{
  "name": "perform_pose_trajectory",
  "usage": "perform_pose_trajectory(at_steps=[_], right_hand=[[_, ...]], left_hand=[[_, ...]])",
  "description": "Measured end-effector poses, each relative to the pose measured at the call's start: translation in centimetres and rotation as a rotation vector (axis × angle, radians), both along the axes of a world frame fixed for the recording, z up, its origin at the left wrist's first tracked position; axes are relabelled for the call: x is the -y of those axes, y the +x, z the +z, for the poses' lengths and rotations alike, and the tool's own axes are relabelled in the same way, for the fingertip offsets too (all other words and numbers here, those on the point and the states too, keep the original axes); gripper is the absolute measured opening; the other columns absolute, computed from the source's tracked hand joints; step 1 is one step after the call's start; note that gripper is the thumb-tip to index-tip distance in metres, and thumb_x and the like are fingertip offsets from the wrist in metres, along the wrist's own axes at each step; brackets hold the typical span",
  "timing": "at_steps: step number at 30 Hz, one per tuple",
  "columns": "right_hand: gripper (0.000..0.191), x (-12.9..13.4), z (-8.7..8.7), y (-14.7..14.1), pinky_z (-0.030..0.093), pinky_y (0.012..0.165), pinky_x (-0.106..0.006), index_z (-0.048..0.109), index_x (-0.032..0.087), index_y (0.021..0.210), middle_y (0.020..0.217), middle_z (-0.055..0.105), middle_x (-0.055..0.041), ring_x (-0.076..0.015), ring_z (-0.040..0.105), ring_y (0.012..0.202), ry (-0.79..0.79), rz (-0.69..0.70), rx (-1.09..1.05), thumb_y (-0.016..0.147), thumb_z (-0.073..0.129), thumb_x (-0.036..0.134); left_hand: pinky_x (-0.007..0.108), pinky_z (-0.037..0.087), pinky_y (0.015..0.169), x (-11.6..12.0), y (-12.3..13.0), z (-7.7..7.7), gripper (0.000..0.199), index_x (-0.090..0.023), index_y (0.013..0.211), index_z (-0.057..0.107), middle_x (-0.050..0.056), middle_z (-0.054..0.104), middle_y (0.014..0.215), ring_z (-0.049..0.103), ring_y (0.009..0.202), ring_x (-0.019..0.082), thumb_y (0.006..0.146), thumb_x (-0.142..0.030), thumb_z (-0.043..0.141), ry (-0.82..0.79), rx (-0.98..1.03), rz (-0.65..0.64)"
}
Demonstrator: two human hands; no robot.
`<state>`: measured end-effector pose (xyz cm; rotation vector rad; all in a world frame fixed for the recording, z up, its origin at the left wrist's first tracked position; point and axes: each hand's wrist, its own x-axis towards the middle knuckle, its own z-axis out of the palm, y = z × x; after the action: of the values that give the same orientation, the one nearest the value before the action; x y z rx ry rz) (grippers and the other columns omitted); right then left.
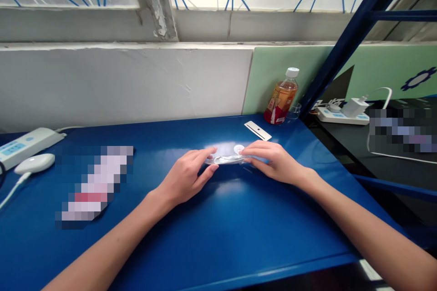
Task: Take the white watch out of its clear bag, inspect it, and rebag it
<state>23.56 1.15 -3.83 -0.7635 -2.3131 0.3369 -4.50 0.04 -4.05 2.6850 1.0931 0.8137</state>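
A small clear plastic bag with what looks like a coiled white cable inside lies low over the blue tabletop, between my two hands. On its upper side is a round white sticker. My left hand has the bag's left end between thumb and fingers. At the right end, my right hand pinches the bag near the sticker, its fingertips partly hiding that edge. Just beyond the right hand, a white card strip with a dark line lies flat on the table.
A bottle of reddish drink stands by the wall, beside a blue metal post. Leftward are a blurred-out phone-like object, a white power strip and a white rounded device. Another power strip sits on the dark neighbouring desk.
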Motion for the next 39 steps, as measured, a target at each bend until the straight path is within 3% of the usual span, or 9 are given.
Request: perform_pose_trajectory(at_steps=[5, 11, 13, 16, 19, 22, 30, 39], right_hand=[[0.010, 0.3, 0.0, -0.6, 0.054, 0.076, -0.031, 0.065, 0.020, 0.093, 0.090, 0.073, -0.0047, -0.0184, 0.068, 0.080, -0.276, -0.123, -0.176, 0.092, 0.059, 0.027], [0.027, 0.3, -0.3, -1.2, 0.056, 0.071, -0.030, 0.061, 0.018, 0.116, 0.086, 0.075, -0.0043, -0.0187, 0.070, 0.078, -0.466, -0.187, -0.208, 0.090, 0.060, 0.026], [0.028, 0.3, -0.5, -1.2, 0.057, 0.073, -0.032, 0.063, 0.018, 0.117, 0.087, 0.075, -0.0052, -0.0197, 0.070, 0.079, -0.421, -0.208, -0.143, 0.091, 0.058, 0.028], [0.031, 0.2, -0.7, -0.9, 0.055, 0.087, -0.040, 0.065, 0.016, 0.119, 0.107, 0.073, -0.0119, -0.0251, 0.068, 0.098, -0.232, -0.220, 0.016, 0.094, 0.054, 0.030], [0.040, 0.0, -0.7, -0.3, 0.044, 0.105, -0.047, 0.060, 0.013, 0.129, 0.134, 0.060, -0.0169, -0.0293, 0.054, 0.125, -0.099, -0.151, 0.183, 0.096, 0.051, 0.034], [0.059, -0.3, -0.7, 0.4, 0.036, 0.113, -0.050, 0.049, 0.016, 0.141, 0.148, 0.046, -0.0162, -0.0311, 0.039, 0.139, -0.121, -0.074, 0.298, 0.092, 0.056, 0.047], [0.082, -0.8, -0.9, 1.0, 0.034, 0.113, -0.055, 0.046, 0.019, 0.144, 0.152, 0.041, -0.0166, -0.0351, 0.036, 0.141, -0.202, -0.069, 0.341, 0.078, 0.066, 0.064], [0.088, -0.7, -0.7, 1.0, 0.039, 0.109, -0.054, 0.055, 0.018, 0.136, 0.146, 0.048, -0.0190, -0.0373, 0.043, 0.135, -0.166, -0.074, 0.288, 0.066, 0.075, 0.066]], left_hand=[[0.039, 0.048, 0.100, 0.4, 0.2, 0.2, 0.051, -0.019, 0.140, 0.040, 0.013, 0.060, 0.129, 0.060, 0.118, 0.024, 0.094, -0.031, 0.058, 0.053, 0.087, 0.002], [0.042, 0.044, 0.106, 0.3, 0.2, 0.1, 0.071, -0.021, 0.144, 0.035, 0.013, 0.050, 0.141, 0.051, 0.128, 0.028, 0.085, -0.037, 0.070, -0.038, -0.025, -0.039], [0.043, 0.045, 0.106, 0.2, 0.2, -0.1, 0.070, -0.020, 0.145, 0.036, 0.014, 0.050, 0.142, 0.051, 0.128, 0.028, 0.085, -0.038, 0.069, -0.091, -0.055, -0.032], [0.045, 0.044, 0.106, 0.0, 0.1, -0.2, 0.069, -0.019, 0.144, 0.039, 0.014, 0.052, 0.141, 0.050, 0.129, 0.030, 0.087, -0.045, 0.066, -0.161, -0.099, -0.015], [0.047, 0.039, 0.110, -0.1, 0.0, -0.2, 0.071, -0.017, 0.145, 0.040, 0.015, 0.048, 0.146, 0.040, 0.138, 0.032, 0.089, -0.055, 0.059, -0.216, -0.168, -0.008], [0.048, 0.032, 0.115, -0.3, -0.2, -0.2, 0.078, -0.012, 0.147, 0.036, 0.018, 0.041, 0.151, 0.030, 0.144, 0.032, 0.090, -0.063, 0.051, -0.247, -0.236, 0.009], [0.052, 0.027, 0.116, -1.0, -1.1, -0.2, 0.094, -0.013, 0.149, 0.035, 0.017, 0.032, 0.156, 0.020, 0.147, 0.035, 0.081, -0.076, 0.051, -0.278, -0.294, 0.040], [0.053, 0.030, 0.114, -1.2, -1.3, -0.1, 0.093, -0.016, 0.146, 0.041, 0.017, 0.037, 0.154, 0.026, 0.145, 0.037, 0.077, -0.076, 0.057, -0.259, -0.278, 0.075]])
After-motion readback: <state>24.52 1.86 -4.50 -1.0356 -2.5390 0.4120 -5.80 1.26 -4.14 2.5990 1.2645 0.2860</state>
